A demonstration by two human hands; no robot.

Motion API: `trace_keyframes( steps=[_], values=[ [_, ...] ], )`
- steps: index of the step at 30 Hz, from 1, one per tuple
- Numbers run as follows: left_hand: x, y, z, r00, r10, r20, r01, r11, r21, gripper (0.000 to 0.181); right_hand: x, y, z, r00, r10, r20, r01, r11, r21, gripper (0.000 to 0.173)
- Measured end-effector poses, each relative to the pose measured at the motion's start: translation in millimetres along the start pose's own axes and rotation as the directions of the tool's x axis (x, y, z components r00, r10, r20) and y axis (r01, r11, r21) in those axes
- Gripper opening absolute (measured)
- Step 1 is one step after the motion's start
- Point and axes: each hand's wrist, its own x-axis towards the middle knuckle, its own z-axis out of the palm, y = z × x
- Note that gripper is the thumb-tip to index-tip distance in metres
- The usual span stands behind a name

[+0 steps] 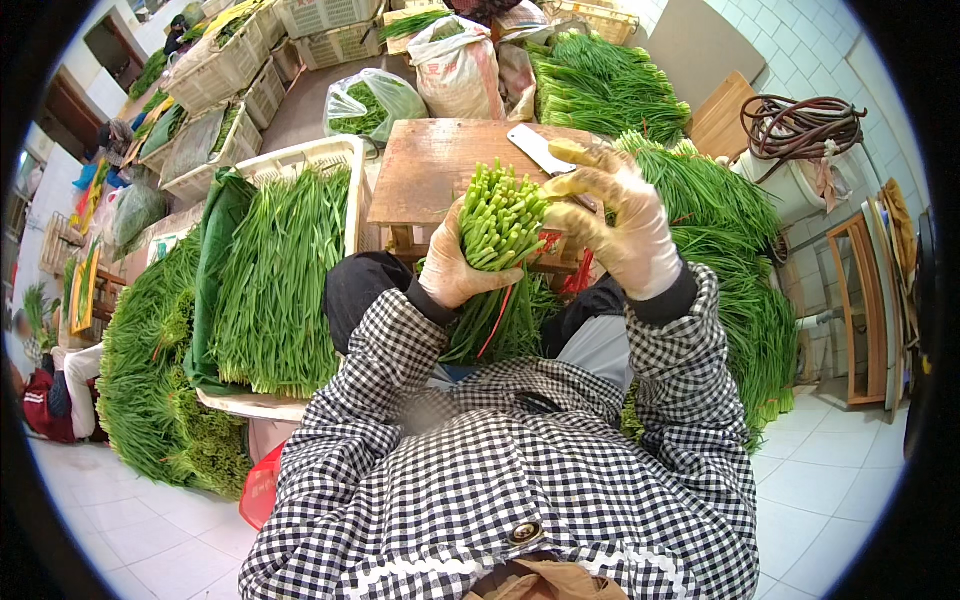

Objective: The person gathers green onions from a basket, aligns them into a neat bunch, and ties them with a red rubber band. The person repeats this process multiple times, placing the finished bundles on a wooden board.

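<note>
In my gloved left hand (459,259) is a bundle of green garlic chives (501,217), its cut pale ends up and its leaves hanging down over my lap. A red tie (496,319) dangles against the leaves. My right hand (619,221), in a stained pale glove, is at the right side of the stem ends, fingers spread and curved; whether its fingertips touch the stems I cannot tell. Behind the bundle is a low wooden table (427,172), with a cleaver (540,150) lying on it, its handle partly hidden by my right hand.
A white plastic crate (360,169) of chives stands left, beside more heaped chives (150,375). Chives are stacked at right (720,187) and back right (607,90). Sacks (457,67) stand behind the table. A coiled hose (802,131) is at right. Other people sit at far left.
</note>
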Motion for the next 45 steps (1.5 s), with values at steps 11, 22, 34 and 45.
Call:
trace_keyframes(
  steps=[11, 22, 34, 45],
  values=[
    [-2.6, -4.1, 0.8, 0.996, -0.084, -0.013, 0.082, 0.992, -0.099, 0.098, 1.3, 14.6, 22.6, 0.965, -0.246, 0.091, 0.262, 0.890, -0.373, 0.015],
    [-6.6, -20.2, -8.7, 0.998, -0.066, 0.007, 0.066, 0.997, -0.038, 0.096, 15.6, 17.7, -4.6, 0.998, 0.032, -0.050, 0.005, 0.792, 0.610, 0.020],
    [-7.3, -23.3, -22.6, 0.996, -0.086, 0.032, 0.088, 0.995, -0.051, 0.090, -7.1, 39.3, 13.3, 0.985, 0.146, -0.093, -0.138, 0.986, 0.089, 0.010],
    [-2.0, -22.6, -23.4, 0.977, -0.132, 0.169, 0.199, 0.850, -0.488, 0.076, -13.8, 54.0, 42.0, 0.987, 0.150, -0.051, -0.134, 0.962, 0.236, 0.014]
  ],
)
